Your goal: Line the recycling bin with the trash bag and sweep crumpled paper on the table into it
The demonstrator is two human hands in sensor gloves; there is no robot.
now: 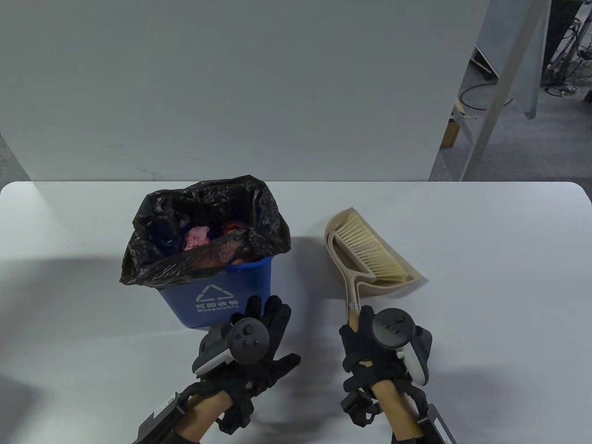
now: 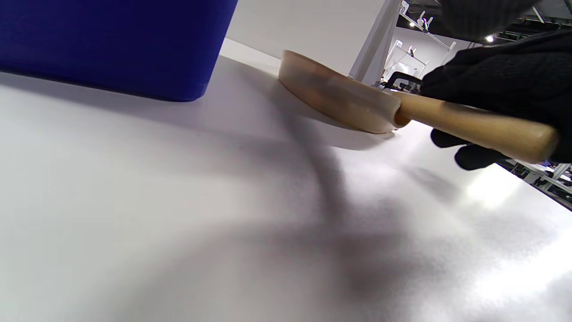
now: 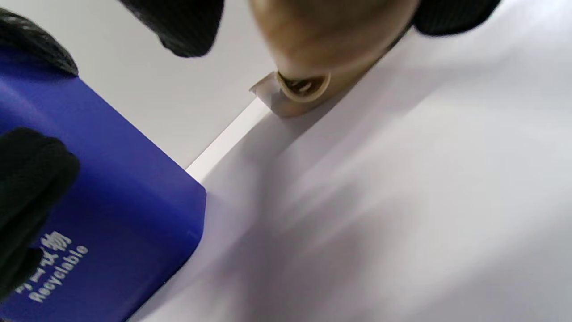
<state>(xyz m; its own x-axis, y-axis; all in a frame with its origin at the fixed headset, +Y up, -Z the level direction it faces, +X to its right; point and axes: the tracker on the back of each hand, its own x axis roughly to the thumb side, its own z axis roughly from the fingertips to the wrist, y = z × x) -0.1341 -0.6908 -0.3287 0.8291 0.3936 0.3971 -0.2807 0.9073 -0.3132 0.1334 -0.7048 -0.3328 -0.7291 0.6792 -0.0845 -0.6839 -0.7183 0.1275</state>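
A blue recycling bin [image 1: 217, 296] [image 2: 111, 44] [image 3: 111, 214] stands on the white table [image 1: 485, 333], lined with a black trash bag [image 1: 157, 259]. Pink and red crumpled paper [image 1: 196, 238] lies inside it. To its right a beige dustpan [image 1: 370, 289] [image 2: 335, 96] lies flat with a hand brush [image 1: 370, 249] nested in it. My right hand [image 1: 365, 342] grips the wooden handle [image 2: 473, 127] [image 3: 330, 31] at its near end. Just in front of the bin my left hand [image 1: 259, 337] hovers with fingers spread, holding nothing.
A grey partition wall [image 1: 231, 83] stands behind the table's far edge. A metal post [image 1: 504, 92] and floor cables [image 1: 559, 78] show at the upper right, off the table.
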